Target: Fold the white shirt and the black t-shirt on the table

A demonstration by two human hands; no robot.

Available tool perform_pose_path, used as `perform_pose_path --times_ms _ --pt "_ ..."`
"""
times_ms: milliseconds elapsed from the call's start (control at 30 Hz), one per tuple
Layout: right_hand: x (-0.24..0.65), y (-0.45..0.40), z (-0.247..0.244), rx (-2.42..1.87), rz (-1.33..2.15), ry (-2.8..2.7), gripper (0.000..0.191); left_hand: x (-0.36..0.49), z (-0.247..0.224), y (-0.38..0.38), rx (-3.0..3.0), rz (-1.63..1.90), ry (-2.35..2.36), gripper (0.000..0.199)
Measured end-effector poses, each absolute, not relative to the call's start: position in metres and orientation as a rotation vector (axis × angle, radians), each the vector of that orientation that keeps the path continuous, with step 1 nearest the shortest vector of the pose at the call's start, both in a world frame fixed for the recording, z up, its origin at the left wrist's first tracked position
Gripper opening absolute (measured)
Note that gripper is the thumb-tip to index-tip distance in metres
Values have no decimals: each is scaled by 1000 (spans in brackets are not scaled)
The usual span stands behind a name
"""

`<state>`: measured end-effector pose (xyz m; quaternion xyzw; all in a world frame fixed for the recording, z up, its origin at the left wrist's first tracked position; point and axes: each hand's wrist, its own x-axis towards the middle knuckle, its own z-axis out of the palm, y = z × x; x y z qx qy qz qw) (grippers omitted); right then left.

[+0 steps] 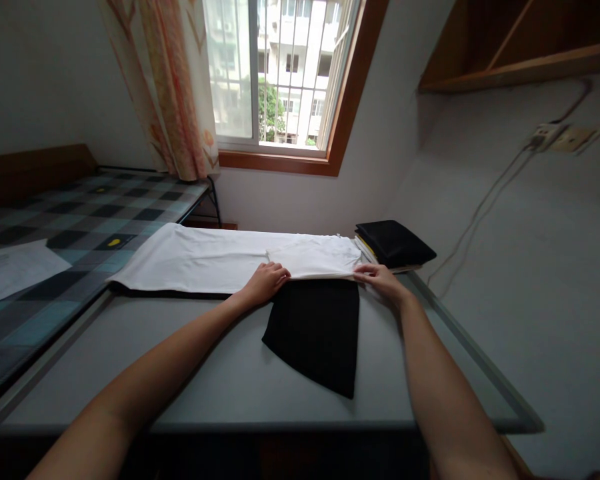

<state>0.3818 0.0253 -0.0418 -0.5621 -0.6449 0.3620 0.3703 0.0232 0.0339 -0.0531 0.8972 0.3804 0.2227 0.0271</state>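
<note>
A white-and-black shirt (215, 257) lies lengthwise across the table, folded over on itself. Its white side faces up, and a strip of black shows under its near edge at the left. A black sleeve-like flap (317, 330) spreads toward me over the tabletop. My left hand (265, 283) has its fingers closed on the near folded edge, just above the flap's left corner. My right hand (380, 277) pinches the same edge at its right end. The fingertips of both hands are partly hidden by the cloth.
The grey-white table (220, 380) has a raised rim. A stack of folded clothes (395, 243), black on top, sits at its back right. A checkered bed (130, 200) with a paper sheet (20, 270) adjoins on the left. A cable (480, 207) hangs along the right wall.
</note>
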Motion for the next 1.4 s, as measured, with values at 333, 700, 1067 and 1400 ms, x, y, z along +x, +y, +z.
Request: perform_pose_path --times_ms 333,700,1067,1400 --pt "383 21 -23 -1560 871 -1848 29 20 -57 37 2643 745 1105 17" --pt "379 18 -26 -1515 1070 -1693 38 21 -53 36 2584 777 1081 22" --pt "392 15 -24 -1505 1066 -1524 57 19 -56 39 2514 891 1008 22" --pt "389 24 -22 -1488 747 -1658 48 19 -54 39 2569 910 1081 21"
